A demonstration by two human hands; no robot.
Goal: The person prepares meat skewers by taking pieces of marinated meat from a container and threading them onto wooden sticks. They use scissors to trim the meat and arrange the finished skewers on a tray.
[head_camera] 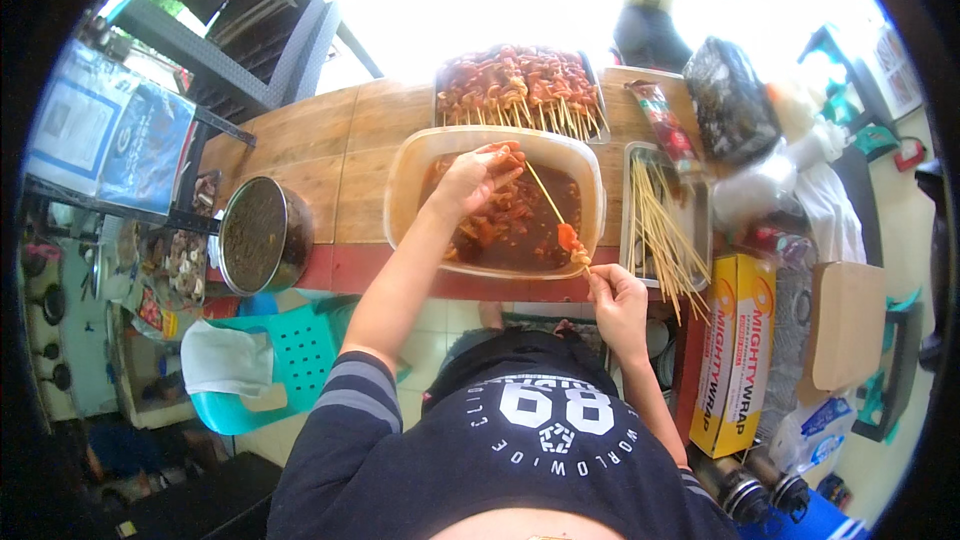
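A wooden skewer (543, 191) slants over a large plastic tub (396, 187) of marinated meat (495, 221) in dark red-brown sauce. My right hand (619, 300) pinches the skewer's lower end at the tub's near right edge, just below pieces of meat (573, 243) threaded on it. Over the tub's upper middle, my left hand (476, 180) holds a reddish piece of meat (511, 150) by the skewer's other end; whether the tip has pierced it is hard to tell. Behind the tub, a tray is heaped with filled meat skewers (517, 86). Bare sticks (660, 217) lie in a metal tray (705, 270) to the right.
A metal pot (262, 236) stands left on the wooden table (300, 150). At the right are a sauce packet (666, 127), plastic bags (754, 187) and yellow wrap boxes (731, 360). A turquoise chair (300, 352) with a white cloth (225, 360) is at the near left.
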